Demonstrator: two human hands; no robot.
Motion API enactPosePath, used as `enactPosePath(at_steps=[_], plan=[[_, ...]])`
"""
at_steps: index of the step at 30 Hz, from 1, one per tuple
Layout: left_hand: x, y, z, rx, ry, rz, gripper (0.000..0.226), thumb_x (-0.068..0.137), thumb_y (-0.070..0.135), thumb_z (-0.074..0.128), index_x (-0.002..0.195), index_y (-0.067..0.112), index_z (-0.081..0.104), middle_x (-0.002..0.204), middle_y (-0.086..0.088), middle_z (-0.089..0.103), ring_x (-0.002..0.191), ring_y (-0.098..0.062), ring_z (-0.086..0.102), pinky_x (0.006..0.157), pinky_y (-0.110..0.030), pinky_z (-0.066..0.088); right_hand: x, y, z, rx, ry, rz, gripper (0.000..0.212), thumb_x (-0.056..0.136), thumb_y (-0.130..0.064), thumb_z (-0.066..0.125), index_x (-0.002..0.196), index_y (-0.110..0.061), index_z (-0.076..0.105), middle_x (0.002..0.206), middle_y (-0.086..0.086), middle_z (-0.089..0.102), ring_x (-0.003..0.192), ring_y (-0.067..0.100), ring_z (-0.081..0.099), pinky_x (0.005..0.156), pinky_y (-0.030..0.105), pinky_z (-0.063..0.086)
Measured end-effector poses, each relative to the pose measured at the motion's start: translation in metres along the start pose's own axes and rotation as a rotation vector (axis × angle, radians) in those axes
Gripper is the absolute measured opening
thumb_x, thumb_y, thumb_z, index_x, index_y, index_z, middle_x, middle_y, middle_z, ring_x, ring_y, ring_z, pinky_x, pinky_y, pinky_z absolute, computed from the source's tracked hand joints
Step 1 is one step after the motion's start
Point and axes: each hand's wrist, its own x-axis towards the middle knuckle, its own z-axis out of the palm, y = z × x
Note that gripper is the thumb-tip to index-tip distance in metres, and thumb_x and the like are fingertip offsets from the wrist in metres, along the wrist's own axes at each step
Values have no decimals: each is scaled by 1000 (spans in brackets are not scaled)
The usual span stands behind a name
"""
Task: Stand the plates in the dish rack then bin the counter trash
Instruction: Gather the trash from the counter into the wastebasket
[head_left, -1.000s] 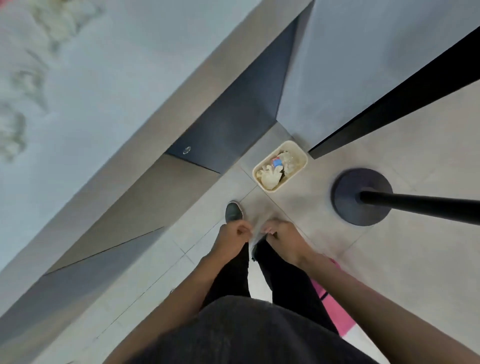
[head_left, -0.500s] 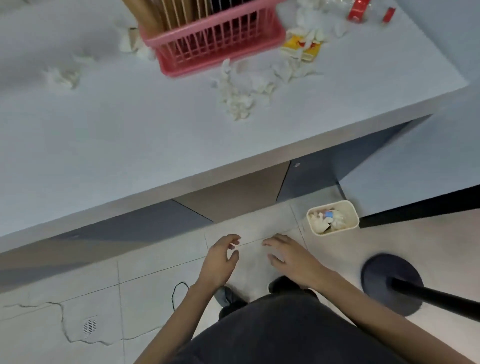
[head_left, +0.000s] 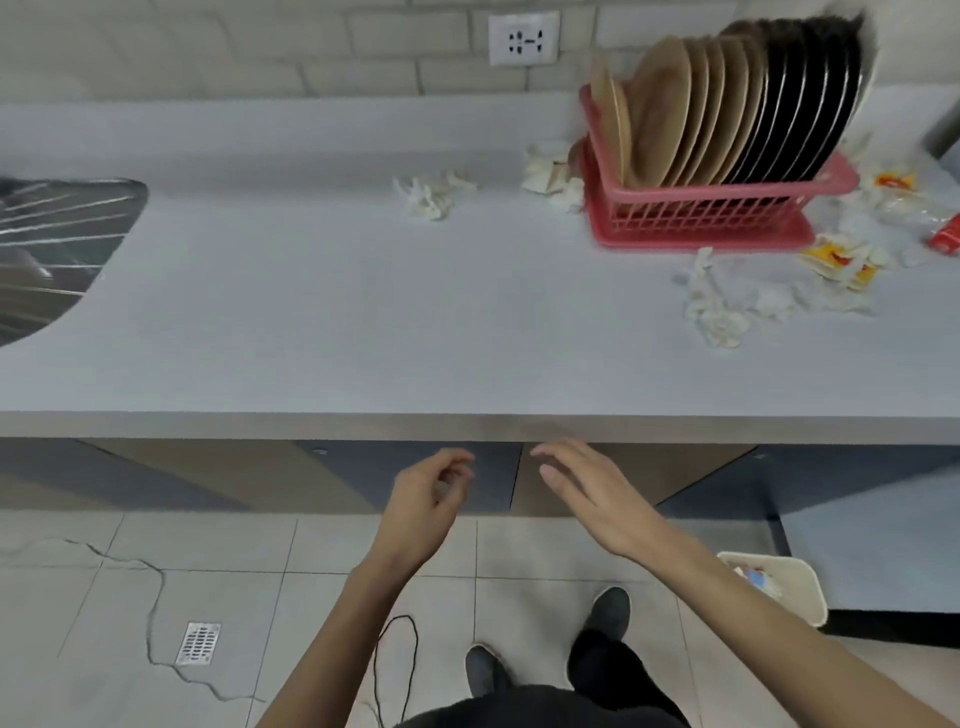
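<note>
Grey counter (head_left: 311, 312) runs the full width, with a steel sink (head_left: 52, 249) cut into its far left. Moving right: one clump of crumpled tissue (head_left: 434, 195) lies alone mid-counter; a second tissue clump (head_left: 550, 176) touches the left wall of the pink dish rack (head_left: 701, 218). Plates (head_left: 727, 109), tan then black, stand on edge in the rack in a tight row; no plate is visible loose on the counter. Judgement: the plate step looks done. In front of and to the right of the rack lie more white tissue (head_left: 722, 306), yellow-and-red wrappers (head_left: 841, 260) and a red packet (head_left: 945, 236) at the frame edge. Below the counter edge, left hand (head_left: 428, 499) has its fingers loosely curled and holds nothing; right hand (head_left: 587, 488) is flat, fingers extended, also empty. Cream bin (head_left: 800, 587) sits on the floor at lower right, with some scraps inside. Judgement: binning is partly done; several clumps are left to collect.
</note>
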Motion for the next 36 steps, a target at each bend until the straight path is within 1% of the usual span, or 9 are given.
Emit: enactPosePath(at_steps=[5, 13, 16, 19, 21, 23, 26, 30, 36], plan=[[30, 7, -33, -50, 42, 28, 14, 96, 17, 61, 102, 26, 69, 87, 23, 70, 88, 1, 63, 71, -7, 43, 40, -23, -9, 53, 41, -18, 38, 104, -42, 32, 125, -22, 57, 117, -13, 54, 112, -1, 51, 95, 14, 38], [106, 23, -66, -35, 46, 47, 24, 95, 8, 52, 103, 24, 68, 86, 9, 73, 82, -8, 67, 72, -17, 51, 118, -27, -35, 47, 105, -16, 31, 104, -36, 41, 124, -21, 58, 121, -13, 54, 110, -2, 51, 88, 16, 39], [142, 20, -70, 105, 99, 57, 25, 94, 11, 54, 112, 23, 67, 108, 12, 70, 95, -3, 63, 77, -19, 48, 151, -20, -50, -69, 76, 23, 41, 104, -39, 40, 139, -21, 47, 141, -7, 44, 131, 10, 41, 108, 25, 33], [176, 8, -68, 358, 47, 21, 40, 95, 15, 57, 134, 17, 56, 137, 4, 54, 121, -14, 54, 98, -23, 41, 182, -8, -61, -254, -90, 126, 58, 104, -43, 37, 155, -21, 21, 162, 3, 16, 149, 21, 14, 121, 36, 16], [190, 1, -63, 462, -8, 15, 46, 94, 16, 57, 140, 15, 52, 143, 0, 50, 127, -20, 49, 103, -26, 39, 201, -1, -66, -368, -174, 152, 62, 104, -42, 37, 156, -18, 16, 161, 10, 20, 147, 26, 20, 120, 40, 17], [202, 0, -59, 509, -3, 16, 46, 93, 17, 56, 139, 17, 53, 141, 2, 53, 124, -20, 51, 99, -25, 40, 219, 2, -74, -495, -194, 125, 56, 103, -38, 38, 152, -13, 27, 147, 11, 40, 131, 29, 41, 112, 41, 29], [223, 5, -63, 424, 72, -50, 39, 93, 16, 57, 131, 20, 60, 129, 8, 62, 107, -13, 61, 90, -27, 48, 241, 3, -86, -522, -230, 114, 42, 102, -35, 40, 136, -12, 47, 129, 9, 54, 117, 28, 51, 99, 37, 39], [260, 14, -73, 338, 99, -78, 29, 93, 16, 59, 121, 23, 65, 113, 12, 66, 87, -8, 64, 81, -31, 54, 255, 4, -89, -546, -268, 101, 36, 100, -34, 42, 124, -12, 55, 121, 8, 56, 108, 28, 54, 89, 36, 44], [337, 36, -92, 358, 51, -42, 18, 91, 11, 57, 98, 22, 68, 92, 10, 67, 73, -10, 65, 69, -29, 53, 271, 9, -99, -466, -267, 113, 38, 100, -37, 44, 130, -15, 50, 126, 4, 51, 111, 24, 53, 89, 33, 42]])
